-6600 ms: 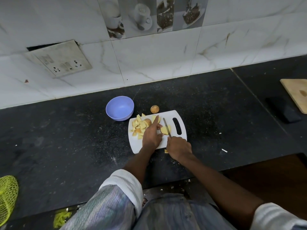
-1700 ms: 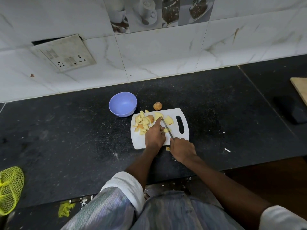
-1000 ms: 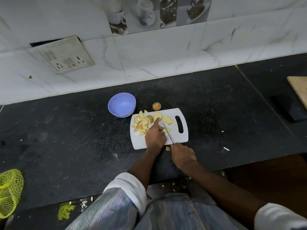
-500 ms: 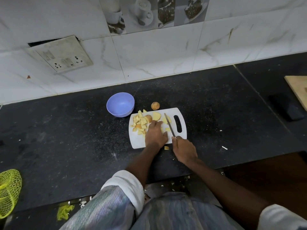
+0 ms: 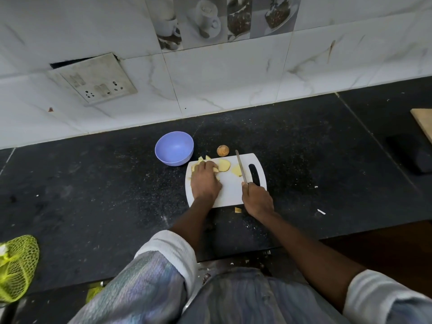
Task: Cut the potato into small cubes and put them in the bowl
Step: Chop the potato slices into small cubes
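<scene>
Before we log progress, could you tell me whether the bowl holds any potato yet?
Empty: the round lilac plastic bowl shows only bare interior.

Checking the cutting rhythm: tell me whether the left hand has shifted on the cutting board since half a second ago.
Yes. The left hand has slid toward the cutting board's left edge, over the potato pieces near the bowl, away from the knife.

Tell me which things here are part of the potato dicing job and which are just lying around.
Part of the job:
cut potato pieces
white cutting board
knife in the right hand
left hand over the pile
purple bowl, empty so far

Lying about:
small round brown piece behind the board
yellow net bag
wall socket plate
wooden board
</scene>
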